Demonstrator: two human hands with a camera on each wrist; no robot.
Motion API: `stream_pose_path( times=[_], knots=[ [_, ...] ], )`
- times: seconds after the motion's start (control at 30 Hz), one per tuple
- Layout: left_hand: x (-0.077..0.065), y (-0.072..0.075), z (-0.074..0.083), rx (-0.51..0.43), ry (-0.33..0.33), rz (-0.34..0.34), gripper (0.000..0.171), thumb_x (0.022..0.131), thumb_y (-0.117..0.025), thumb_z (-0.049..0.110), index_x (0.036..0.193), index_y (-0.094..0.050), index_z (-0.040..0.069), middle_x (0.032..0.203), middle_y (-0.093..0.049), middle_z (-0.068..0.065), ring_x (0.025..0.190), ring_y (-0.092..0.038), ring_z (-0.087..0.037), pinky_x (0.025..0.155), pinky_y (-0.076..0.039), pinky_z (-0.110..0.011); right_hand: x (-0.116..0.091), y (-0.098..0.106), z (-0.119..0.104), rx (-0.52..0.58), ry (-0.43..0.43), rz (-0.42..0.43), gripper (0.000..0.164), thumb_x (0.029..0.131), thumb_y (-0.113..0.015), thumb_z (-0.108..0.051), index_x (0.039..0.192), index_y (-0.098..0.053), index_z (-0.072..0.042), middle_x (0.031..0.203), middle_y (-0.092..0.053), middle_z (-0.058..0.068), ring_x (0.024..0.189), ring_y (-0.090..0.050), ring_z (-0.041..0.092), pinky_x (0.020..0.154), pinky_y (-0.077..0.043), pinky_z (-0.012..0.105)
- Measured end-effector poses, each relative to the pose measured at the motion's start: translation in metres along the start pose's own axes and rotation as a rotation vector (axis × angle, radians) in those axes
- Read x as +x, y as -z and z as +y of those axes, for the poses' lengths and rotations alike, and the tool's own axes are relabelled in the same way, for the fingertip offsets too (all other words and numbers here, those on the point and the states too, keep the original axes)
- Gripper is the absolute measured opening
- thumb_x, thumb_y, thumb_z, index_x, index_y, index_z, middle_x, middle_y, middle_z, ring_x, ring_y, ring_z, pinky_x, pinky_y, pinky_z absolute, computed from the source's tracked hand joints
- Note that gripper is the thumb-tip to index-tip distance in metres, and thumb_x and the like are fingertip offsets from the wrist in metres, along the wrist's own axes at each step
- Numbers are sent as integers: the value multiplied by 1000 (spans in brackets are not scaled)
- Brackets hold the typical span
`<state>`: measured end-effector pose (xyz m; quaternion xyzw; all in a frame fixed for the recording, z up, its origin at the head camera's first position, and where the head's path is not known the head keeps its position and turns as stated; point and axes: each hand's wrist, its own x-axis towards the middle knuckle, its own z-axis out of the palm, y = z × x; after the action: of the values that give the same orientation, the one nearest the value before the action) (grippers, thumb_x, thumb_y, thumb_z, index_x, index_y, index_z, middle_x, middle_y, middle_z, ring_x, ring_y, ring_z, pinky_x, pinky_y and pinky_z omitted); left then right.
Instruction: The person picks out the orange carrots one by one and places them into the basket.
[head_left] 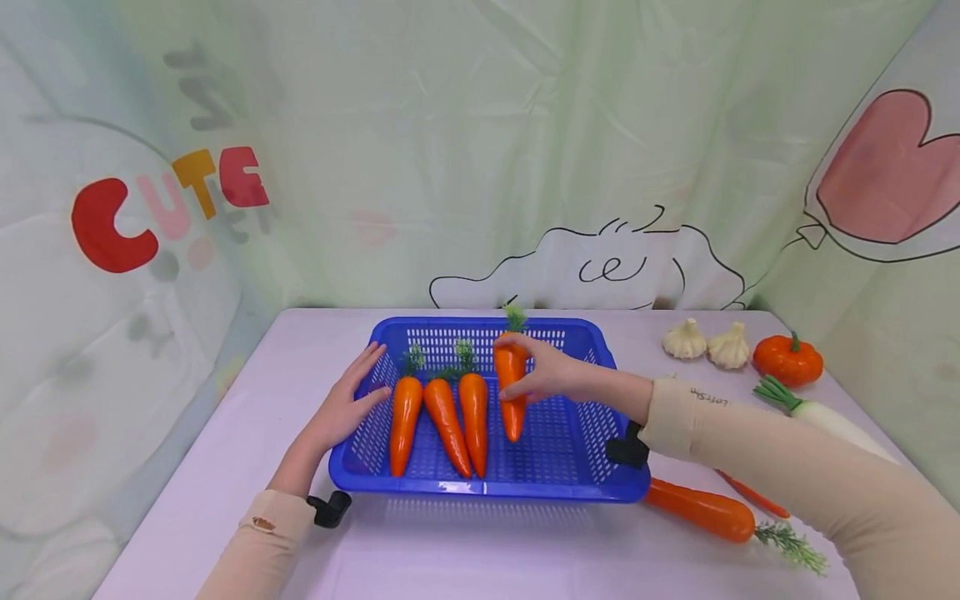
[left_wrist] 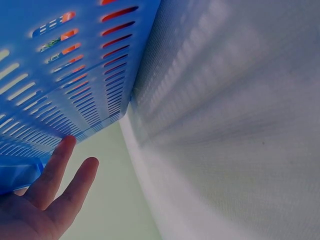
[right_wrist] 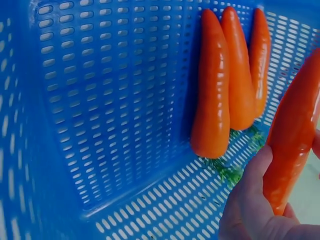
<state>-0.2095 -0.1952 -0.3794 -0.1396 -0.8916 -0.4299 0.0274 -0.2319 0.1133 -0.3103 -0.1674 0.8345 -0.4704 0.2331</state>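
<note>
My right hand (head_left: 542,368) pinches an orange carrot (head_left: 512,392) by its upper part, over the right half of the blue basket (head_left: 491,490). The right wrist view shows the thumb and fingers of that right hand (right_wrist: 262,210) on either side of the held carrot (right_wrist: 295,130). Three more carrots lie in the basket's left half: a left one (head_left: 406,425), a middle one (head_left: 447,423) and a right one (head_left: 474,421), green tops towards the back. At the basket's left rim is my left hand (head_left: 347,407), fingers straight along the outside; the left wrist view shows two extended fingers (left_wrist: 57,172) by the slotted wall.
Right of the basket lie another carrot (head_left: 708,510), a thin red pepper-like piece (head_left: 757,493) and a white radish (head_left: 836,427), partly behind the right sleeve. Two garlic bulbs (head_left: 684,340) and an orange pumpkin (head_left: 787,360) stand at the back right. A printed curtain (head_left: 420,167) hangs behind the table.
</note>
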Motion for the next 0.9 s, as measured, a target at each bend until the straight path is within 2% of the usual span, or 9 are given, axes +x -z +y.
stream_pose_path(
  times=[0.37,0.6,0.9],
  knots=[
    [1,1,1,-4,12,-4,62,91,-53,22,146,-24,16,152,-13,-9,137,-13,-35,100,-18,-63,19,-19,-1,-70,-81,-28,66,73,-72,0,131,-40,-7,122,-40,21,105,-49,35,74,-53,45],
    [0,1,1,-6,5,-4,63,91,-53,21,146,-24,15,152,-13,-10,137,-14,-36,100,-18,-64,29,-30,4,-117,-167,-9,68,67,-74,6,127,-43,-10,130,-20,25,108,-41,38,70,-54,44],
    [-1,1,1,-4,4,-5,62,91,-53,19,146,-25,14,152,-14,-11,136,-13,-36,100,-17,-64,35,-40,8,-139,-246,15,68,64,-73,13,122,-46,-12,138,-9,29,103,-45,38,66,-55,43]
  ],
)
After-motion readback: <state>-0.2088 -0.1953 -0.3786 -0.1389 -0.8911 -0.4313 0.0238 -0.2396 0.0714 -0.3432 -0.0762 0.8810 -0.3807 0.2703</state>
